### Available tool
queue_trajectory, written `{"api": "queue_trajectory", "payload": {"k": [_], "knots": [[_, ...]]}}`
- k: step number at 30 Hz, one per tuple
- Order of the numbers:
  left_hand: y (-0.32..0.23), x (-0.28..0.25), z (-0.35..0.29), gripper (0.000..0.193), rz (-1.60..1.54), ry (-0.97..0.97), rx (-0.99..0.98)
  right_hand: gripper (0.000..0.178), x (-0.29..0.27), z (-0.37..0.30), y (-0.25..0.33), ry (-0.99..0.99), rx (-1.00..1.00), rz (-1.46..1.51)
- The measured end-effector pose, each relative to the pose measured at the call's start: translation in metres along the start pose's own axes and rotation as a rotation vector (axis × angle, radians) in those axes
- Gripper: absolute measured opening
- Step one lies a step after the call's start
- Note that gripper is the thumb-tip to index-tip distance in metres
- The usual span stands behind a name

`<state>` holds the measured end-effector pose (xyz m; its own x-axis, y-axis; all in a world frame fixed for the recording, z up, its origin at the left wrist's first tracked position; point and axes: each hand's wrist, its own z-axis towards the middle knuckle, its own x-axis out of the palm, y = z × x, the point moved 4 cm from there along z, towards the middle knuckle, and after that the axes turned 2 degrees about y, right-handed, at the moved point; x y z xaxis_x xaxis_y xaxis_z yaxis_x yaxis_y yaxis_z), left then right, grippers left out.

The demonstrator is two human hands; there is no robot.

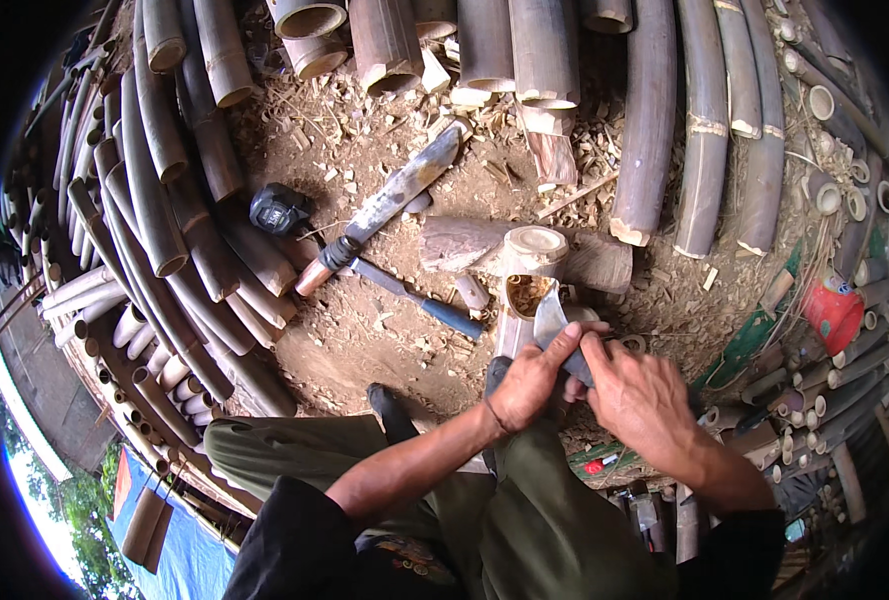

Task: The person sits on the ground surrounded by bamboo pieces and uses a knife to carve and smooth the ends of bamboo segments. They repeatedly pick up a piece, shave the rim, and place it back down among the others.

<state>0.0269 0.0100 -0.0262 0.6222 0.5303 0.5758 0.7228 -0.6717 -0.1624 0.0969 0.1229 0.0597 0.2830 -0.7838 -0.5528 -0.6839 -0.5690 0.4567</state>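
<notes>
A short bamboo tube [537, 250] stands between my feet, with a hole cut in its side that shows a pale, shaved inside. At that hole is the pale metal blade of a knife [551, 318]. My right hand [645, 395] is closed around the knife's dark lower part. My left hand [535, 378] is closed too, its thumb pressed along the blade beside my right thumb. The fingers behind the knife are partly hidden. Just beyond the tube, a thick bamboo length [455, 240] lies crosswise on the ground.
Left of the tube lie a large machete [405, 190], a blue-handled tool [450, 316] and a black tape measure [281, 209]. Long bamboo poles [650, 120] line the far side, with more stacked left and right. A red container [833, 312] stands at right. Shavings cover the dirt.
</notes>
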Motion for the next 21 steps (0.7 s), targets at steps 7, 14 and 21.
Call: {"api": "queue_trajectory", "payload": {"k": [7, 14, 21], "knots": [[0.01, 0.013, -0.006, 0.046, -0.394, -0.05, -0.019, 0.023, -0.007, 0.019, -0.006, 0.192, -0.14, 0.023], [-0.032, -0.012, -0.041, 0.04, 0.911, -0.236, 0.42, 0.043, 0.052, 0.008, 0.013, -0.021, -0.059, 0.506], [-0.017, 0.013, -0.019, 0.043, -0.129, -0.042, 0.059, 0.034, -0.011, 0.001, 0.012, 0.015, -0.051, -0.01]]}}
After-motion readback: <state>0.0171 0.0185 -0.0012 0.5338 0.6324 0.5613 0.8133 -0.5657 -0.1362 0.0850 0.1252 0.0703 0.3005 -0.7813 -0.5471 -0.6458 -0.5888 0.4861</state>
